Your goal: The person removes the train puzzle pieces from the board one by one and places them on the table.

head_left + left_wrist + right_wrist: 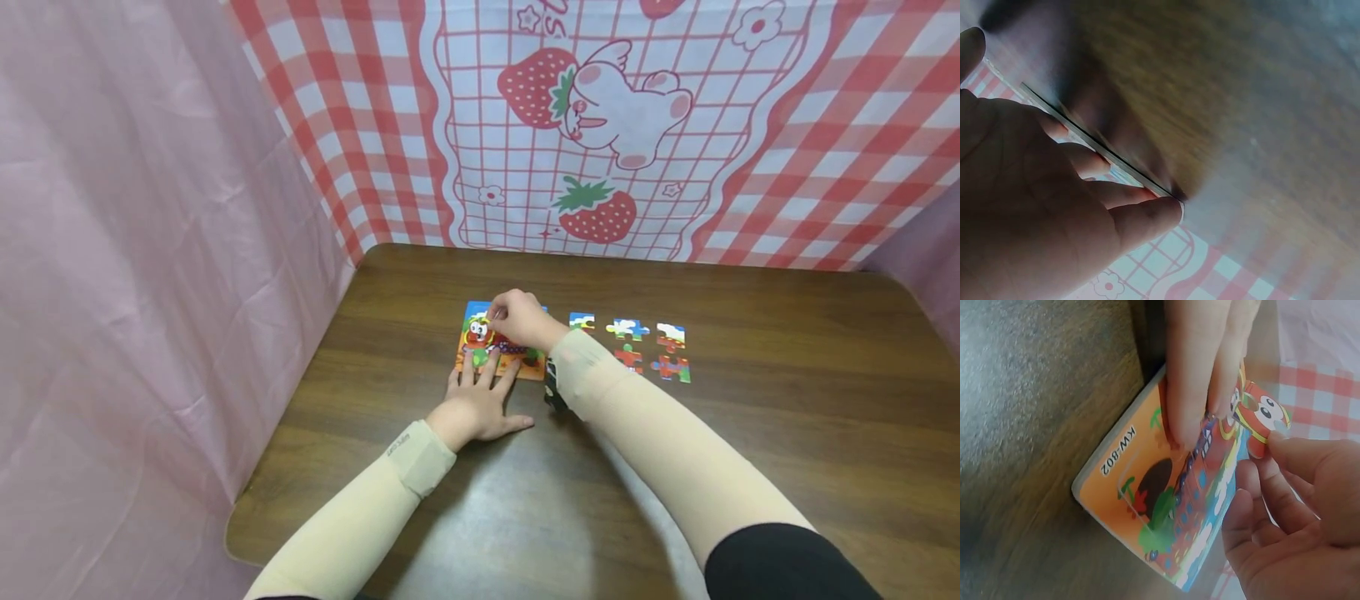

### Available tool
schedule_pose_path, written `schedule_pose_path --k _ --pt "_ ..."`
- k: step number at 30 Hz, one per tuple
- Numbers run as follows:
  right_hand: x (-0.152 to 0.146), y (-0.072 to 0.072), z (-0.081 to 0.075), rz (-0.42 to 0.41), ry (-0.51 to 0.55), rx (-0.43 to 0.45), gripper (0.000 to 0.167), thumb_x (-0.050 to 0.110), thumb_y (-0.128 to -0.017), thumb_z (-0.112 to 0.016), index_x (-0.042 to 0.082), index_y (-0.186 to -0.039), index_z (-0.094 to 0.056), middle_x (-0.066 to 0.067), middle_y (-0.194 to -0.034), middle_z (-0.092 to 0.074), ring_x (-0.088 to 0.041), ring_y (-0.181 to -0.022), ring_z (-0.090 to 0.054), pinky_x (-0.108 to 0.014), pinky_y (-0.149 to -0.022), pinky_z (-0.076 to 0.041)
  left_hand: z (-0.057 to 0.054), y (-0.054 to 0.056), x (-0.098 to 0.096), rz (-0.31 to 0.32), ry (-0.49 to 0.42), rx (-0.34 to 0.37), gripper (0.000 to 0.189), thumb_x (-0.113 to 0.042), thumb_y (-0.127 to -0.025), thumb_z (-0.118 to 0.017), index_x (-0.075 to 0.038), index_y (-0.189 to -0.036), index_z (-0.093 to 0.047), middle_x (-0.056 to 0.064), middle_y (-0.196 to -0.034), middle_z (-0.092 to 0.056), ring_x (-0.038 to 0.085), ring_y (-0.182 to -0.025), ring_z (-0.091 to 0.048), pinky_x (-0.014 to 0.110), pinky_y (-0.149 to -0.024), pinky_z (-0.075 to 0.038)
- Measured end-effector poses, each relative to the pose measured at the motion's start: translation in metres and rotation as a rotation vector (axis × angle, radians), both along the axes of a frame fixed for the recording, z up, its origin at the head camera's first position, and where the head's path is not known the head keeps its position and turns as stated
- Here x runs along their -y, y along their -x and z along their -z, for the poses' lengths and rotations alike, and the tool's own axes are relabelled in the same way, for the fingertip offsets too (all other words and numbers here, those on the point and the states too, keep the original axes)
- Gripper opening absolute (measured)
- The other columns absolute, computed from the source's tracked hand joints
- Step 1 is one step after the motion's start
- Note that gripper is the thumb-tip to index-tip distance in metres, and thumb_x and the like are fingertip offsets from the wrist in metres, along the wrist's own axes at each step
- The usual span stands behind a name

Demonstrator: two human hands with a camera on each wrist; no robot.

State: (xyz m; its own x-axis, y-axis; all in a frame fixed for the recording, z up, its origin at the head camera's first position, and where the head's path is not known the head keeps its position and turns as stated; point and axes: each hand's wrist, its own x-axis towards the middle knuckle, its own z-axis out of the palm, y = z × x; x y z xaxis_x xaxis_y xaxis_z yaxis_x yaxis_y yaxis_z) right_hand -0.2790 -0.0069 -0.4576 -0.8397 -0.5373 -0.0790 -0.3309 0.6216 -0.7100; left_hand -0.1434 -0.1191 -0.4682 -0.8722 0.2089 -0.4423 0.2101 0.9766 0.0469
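Observation:
A jigsaw puzzle board (536,372) with an orange lower border and blue top lies flat on the wooden table. The person's left hand (480,412) rests at its near edge, fingers straight and spread, fingertips pressing on the picture. In the left wrist view, these fingers (1147,219) reach to the board's thin edge (1110,156). The right hand (522,321) is over the board's upper part. Thumb and fingertips pinch a red puzzle piece (1266,414) with cartoon eyes, tilted up from the picture. "KW-802" is printed on the board's corner.
To the right of the board lie several loose jigsaw pieces, among them a blue-and-white one (628,328) and a red-and-green one (672,368). Behind the wooden table (787,400) hangs a red checked strawberry cloth (465,117); a pink curtain (150,250) hangs at the left.

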Motion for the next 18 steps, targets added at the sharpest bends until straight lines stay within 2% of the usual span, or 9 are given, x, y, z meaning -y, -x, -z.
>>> schedule_pose_path --k 6,11,18 --pt "-0.012 -0.001 -0.004 0.017 0.076 0.048 0.007 0.012 -0.099 -0.068 0.005 -0.102 -0.071 -0.006 -0.094 -0.068 -0.022 -0.086 -0.063 -0.037 -0.073 -0.054 0.009 0.005 0.001 -0.028 -0.029 0.042 0.096 -0.082 -0.091 -0.038 -0.035 -0.164 0.002 0.005 -0.169 0.010 0.048 -0.148 0.012 0.061 -0.117 -0.007" --pt "-0.026 -0.001 -0.005 0.049 0.082 0.045 0.009 0.014 -0.100 -0.068 0.006 -0.103 -0.071 -0.007 -0.094 -0.068 -0.022 -0.084 -0.063 -0.036 -0.071 -0.054 0.014 0.009 0.001 -0.028 -0.032 0.063 0.098 -0.084 -0.090 -0.038 -0.036 -0.163 0.006 0.004 -0.168 0.015 0.048 -0.147 0.015 0.063 -0.116 -0.005" --pt "-0.052 -0.002 -0.012 0.073 0.062 0.025 0.011 0.015 -0.099 -0.069 0.005 -0.104 -0.072 -0.008 -0.093 -0.068 -0.022 -0.084 -0.061 -0.036 -0.072 -0.052 0.013 0.010 0.000 -0.020 -0.021 0.060 0.101 -0.084 -0.089 -0.041 -0.035 -0.164 0.005 0.005 -0.169 0.013 0.049 -0.147 0.013 0.064 -0.116 -0.006"
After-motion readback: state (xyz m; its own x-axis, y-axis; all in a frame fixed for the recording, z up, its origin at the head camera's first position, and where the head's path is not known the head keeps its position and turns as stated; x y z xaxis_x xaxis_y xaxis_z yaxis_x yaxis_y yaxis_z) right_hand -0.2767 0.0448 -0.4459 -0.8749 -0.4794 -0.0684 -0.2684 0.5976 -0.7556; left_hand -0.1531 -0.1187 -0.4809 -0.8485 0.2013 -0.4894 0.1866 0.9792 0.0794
